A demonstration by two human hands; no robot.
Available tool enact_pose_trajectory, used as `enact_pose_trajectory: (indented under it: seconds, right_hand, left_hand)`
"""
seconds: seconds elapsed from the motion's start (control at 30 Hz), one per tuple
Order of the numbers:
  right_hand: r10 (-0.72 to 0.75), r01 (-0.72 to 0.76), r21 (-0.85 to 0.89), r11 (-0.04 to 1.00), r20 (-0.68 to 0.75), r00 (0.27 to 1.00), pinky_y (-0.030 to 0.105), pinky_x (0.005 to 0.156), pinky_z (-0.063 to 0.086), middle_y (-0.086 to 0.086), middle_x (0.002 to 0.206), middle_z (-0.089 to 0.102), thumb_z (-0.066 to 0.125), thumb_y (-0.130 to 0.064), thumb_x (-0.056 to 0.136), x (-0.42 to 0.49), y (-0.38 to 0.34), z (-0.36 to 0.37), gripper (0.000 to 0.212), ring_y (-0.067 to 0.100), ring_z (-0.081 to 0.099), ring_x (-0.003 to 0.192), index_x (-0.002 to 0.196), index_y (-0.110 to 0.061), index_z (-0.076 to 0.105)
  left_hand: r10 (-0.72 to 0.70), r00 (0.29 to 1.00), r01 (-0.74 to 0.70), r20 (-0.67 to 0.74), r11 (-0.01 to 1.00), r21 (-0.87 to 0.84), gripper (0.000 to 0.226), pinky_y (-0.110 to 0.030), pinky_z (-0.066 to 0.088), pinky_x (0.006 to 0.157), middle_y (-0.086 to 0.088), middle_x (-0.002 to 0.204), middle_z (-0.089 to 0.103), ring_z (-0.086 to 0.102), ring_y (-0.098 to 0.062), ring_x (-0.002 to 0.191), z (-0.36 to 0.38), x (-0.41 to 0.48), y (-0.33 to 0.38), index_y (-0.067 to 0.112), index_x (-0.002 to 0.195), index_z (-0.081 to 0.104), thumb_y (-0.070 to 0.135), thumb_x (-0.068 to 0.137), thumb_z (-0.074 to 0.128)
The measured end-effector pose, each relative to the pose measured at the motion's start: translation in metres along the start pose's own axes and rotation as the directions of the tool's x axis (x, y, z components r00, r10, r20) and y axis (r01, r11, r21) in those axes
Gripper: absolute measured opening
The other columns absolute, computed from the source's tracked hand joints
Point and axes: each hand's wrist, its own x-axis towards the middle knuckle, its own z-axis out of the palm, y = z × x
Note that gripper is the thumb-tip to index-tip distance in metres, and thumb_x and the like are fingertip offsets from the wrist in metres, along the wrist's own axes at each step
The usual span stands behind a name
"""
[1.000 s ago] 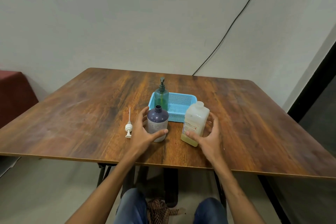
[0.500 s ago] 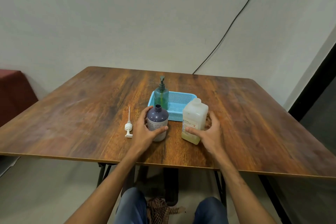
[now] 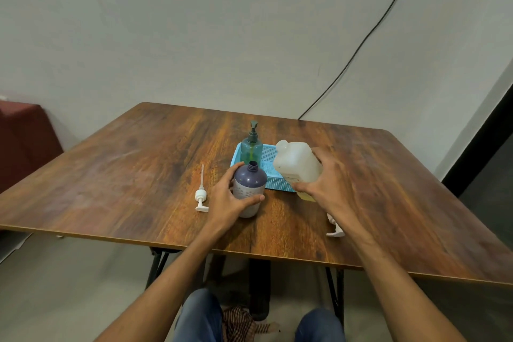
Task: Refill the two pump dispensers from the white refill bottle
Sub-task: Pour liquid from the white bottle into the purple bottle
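A purple dispenser bottle [image 3: 249, 182] stands upright on the wooden table [image 3: 125, 175] with its neck open; my left hand [image 3: 229, 200] grips its lower body. Its white pump head [image 3: 201, 196] lies on the table to the left. My right hand [image 3: 324, 184] holds the white refill bottle [image 3: 297, 164] lifted and tilted left, its uncapped mouth pointing toward the purple bottle. A teal pump dispenser [image 3: 251, 148] with its pump on stands in the blue basket [image 3: 270, 157] behind.
A small white cap or pump piece [image 3: 334, 228] lies on the table under my right wrist. A black cable [image 3: 361, 44] runs down the wall behind. The table's front edge is close to my forearms. A dark red object [image 3: 25, 136] stands at the far left.
My right hand has lifted the white refill bottle off the table and tipped it leftward toward the purple bottle. My left hand keeps its hold on the purple bottle.
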Motion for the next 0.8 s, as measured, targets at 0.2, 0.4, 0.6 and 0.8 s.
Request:
enact_pose_trajectory:
  seconds: [0.2,0.4,0.6,0.8]
  right_hand:
    - [-0.076,0.083,-0.134,0.988,0.059,0.995,0.036,0.081,0.053,0.005,0.123,0.061,0.093,-0.038,0.059,0.01,-0.006,-0.006,0.084,0.023,0.059,0.108,0.131,-0.021,0.055]
    - [-0.095,0.121,-0.283,0.951,0.104,0.99,0.025,0.073,0.037,0.002,0.12,0.061,0.092,-0.04,0.058,0.016,-0.007,-0.007,0.084,0.024,0.061,0.105,0.132,-0.027,0.055]
    - [-0.114,0.149,-0.346,0.926,0.121,0.986,0.031,0.076,0.044,0.005,0.117,0.061,0.091,-0.036,0.059,0.017,-0.009,-0.009,0.084,0.028,0.061,0.103,0.133,-0.026,0.053]
    - [-0.119,0.162,-0.408,0.899,0.128,0.985,0.036,0.08,0.049,0.007,0.12,0.06,0.091,-0.035,0.059,0.016,-0.012,-0.012,0.086,0.03,0.061,0.105,0.136,-0.025,0.053]
  left_hand:
    - [0.008,1.0,-0.008,0.011,1.0,0.01,0.094,-0.033,0.052,0.102,0.009,0.138,0.058,0.055,-0.007,0.126,0.002,0.003,0.0,0.024,0.144,0.047,0.04,0.062,0.092]
    - [0.02,1.0,-0.02,0.001,0.999,0.03,0.094,-0.028,0.054,0.098,0.01,0.136,0.059,0.056,-0.005,0.122,0.003,0.005,0.007,0.025,0.143,0.049,0.041,0.062,0.093]
    - [0.04,0.999,-0.042,0.03,0.997,0.063,0.1,-0.03,0.055,0.096,0.01,0.135,0.06,0.058,-0.007,0.12,0.002,0.007,0.012,0.024,0.143,0.049,0.059,0.056,0.086]
    - [0.033,0.999,-0.036,0.041,0.996,0.076,0.098,-0.023,0.054,0.094,0.009,0.134,0.06,0.057,-0.002,0.116,0.003,0.006,0.013,0.023,0.143,0.049,0.048,0.059,0.091]
